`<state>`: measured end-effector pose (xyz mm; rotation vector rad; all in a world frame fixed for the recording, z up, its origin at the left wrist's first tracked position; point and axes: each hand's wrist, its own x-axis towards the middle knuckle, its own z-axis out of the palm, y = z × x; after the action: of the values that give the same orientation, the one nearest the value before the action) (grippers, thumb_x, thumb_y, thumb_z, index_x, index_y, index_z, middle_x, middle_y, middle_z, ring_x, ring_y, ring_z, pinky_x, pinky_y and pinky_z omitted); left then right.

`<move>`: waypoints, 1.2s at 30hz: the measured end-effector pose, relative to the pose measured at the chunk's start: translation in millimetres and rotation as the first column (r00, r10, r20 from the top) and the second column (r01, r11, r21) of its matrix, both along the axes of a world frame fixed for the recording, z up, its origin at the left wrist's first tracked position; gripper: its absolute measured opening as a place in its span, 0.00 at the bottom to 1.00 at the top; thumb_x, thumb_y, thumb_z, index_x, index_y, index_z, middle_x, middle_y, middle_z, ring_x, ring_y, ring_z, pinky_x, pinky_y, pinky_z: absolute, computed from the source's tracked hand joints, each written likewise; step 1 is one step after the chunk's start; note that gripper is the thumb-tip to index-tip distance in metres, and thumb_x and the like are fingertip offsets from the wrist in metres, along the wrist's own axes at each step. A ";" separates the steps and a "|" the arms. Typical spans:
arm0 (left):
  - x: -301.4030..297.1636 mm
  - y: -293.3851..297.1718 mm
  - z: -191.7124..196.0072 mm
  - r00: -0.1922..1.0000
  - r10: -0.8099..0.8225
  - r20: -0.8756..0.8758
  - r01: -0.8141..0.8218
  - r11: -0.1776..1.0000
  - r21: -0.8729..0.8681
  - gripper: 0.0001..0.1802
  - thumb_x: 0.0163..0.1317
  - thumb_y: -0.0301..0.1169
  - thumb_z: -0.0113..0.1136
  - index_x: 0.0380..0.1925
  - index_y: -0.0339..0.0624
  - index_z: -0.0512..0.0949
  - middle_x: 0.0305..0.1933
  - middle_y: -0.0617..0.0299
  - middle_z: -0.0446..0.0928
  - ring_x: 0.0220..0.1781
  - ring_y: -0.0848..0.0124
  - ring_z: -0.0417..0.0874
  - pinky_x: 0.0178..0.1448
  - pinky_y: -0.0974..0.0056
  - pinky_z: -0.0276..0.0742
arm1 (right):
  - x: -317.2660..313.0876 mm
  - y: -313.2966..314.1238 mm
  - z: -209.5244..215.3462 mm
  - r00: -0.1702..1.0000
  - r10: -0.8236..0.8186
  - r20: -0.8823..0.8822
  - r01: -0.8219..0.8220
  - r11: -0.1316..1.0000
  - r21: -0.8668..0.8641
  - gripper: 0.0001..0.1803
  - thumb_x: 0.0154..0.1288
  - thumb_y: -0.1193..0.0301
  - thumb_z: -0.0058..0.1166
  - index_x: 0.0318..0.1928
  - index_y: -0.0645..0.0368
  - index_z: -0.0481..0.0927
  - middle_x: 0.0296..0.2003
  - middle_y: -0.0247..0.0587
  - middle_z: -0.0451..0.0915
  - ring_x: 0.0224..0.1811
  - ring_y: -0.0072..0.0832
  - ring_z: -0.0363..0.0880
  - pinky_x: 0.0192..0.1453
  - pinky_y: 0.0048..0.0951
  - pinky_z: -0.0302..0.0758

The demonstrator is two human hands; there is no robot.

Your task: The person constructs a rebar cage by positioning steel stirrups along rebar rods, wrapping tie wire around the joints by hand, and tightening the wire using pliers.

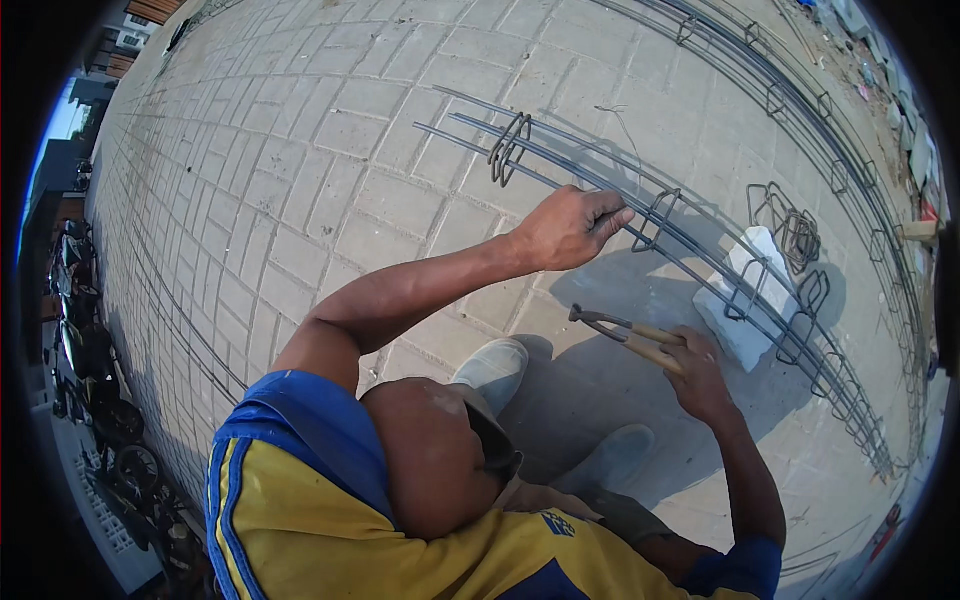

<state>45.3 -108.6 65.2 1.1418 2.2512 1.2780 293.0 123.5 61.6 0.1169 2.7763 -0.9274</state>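
Observation:
A cage of long thin steel bars with square stirrups (510,150) slants across the paving in front of me. My left hand (575,228) is at the bars, just left of another stirrup (657,220). Its thumb and fingers are pinched together; what lies between them is hidden. A thin bent wire (632,140) arcs just beyond those fingertips. In my right hand (700,375), below the bars, is a pair of pincers (645,345) with tan handles, its dark jaws pointing left and apart from the steel.
A whitish stone block (725,325) lies under the bars at right, beside a heap of loose stirrups (790,230). A longer bar cage (775,95) curves along the far right. Motorcycles (90,350) stand at the far left. My shoes (495,370) rest on the paving.

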 end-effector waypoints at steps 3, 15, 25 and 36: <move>20.0 -30.2 -25.3 0.998 -0.035 0.047 0.035 0.999 -0.015 0.17 0.73 0.39 0.54 0.31 0.36 0.78 0.19 0.44 0.75 0.24 0.47 0.79 0.31 0.50 0.74 | -39.0 -20.8 3.2 0.983 0.173 0.058 -0.178 0.980 0.092 0.26 0.65 0.65 0.59 0.60 0.65 0.75 0.62 0.50 0.73 0.65 0.45 0.71 0.70 0.38 0.66; -57.7 -81.8 23.6 0.999 0.020 0.025 -0.008 0.917 -0.400 0.22 0.72 0.44 0.51 0.38 0.32 0.81 0.37 0.41 0.81 0.42 0.44 0.81 0.48 0.49 0.75 | -232.3 -127.3 -3.2 0.688 -0.697 0.204 0.374 0.100 -0.922 0.11 0.73 0.72 0.49 0.45 0.69 0.78 0.21 0.28 0.68 0.21 0.17 0.68 0.24 0.20 0.66; -157.6 -117.3 -32.6 0.928 0.362 -0.087 -0.372 0.893 -0.253 0.17 0.67 0.37 0.57 0.45 0.34 0.82 0.41 0.46 0.84 0.43 0.55 0.85 0.51 0.56 0.77 | -346.0 -188.9 -47.6 0.876 -0.474 0.086 0.482 0.858 -0.177 0.18 0.55 0.64 0.59 0.33 0.71 0.83 0.36 0.67 0.83 0.46 0.56 0.84 0.50 0.43 0.79; -152.6 -77.8 -34.4 0.962 0.233 0.145 -0.152 0.893 -0.424 0.29 0.60 0.37 0.67 0.57 0.30 0.75 0.37 0.49 0.85 0.39 0.67 0.86 0.42 0.62 0.80 | -320.6 -154.3 -75.2 0.835 -0.542 0.091 0.534 0.762 -0.366 0.13 0.53 0.71 0.64 0.26 0.71 0.80 0.26 0.55 0.77 0.32 0.41 0.76 0.34 0.41 0.71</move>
<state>-107.3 -186.4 30.9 0.6276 2.3742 0.8689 -27.6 -30.8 -13.6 0.8878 2.5446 -1.5855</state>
